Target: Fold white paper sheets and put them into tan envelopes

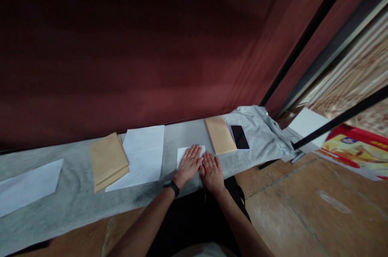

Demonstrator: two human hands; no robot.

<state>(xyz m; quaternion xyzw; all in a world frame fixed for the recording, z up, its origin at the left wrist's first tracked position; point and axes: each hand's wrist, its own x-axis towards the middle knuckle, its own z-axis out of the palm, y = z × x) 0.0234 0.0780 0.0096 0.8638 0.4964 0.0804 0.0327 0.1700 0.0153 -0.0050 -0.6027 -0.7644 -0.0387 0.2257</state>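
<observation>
small white paper (182, 153): partly covered | leftmost sheet (30, 186): cut off left

Leaning over the grey cloth (75, 192), the person has the left hand (188, 164), a dark watch (172, 186) on its wrist, flat over a small white paper (181, 154); the right hand (213, 171) lies close beside it, at the paper's right edge. Farther right I see a brown envelope (220, 135) and a phone (240, 137). Leftward, brown envelopes (108, 156) overlap a large white sheet (146, 150).
</observation>
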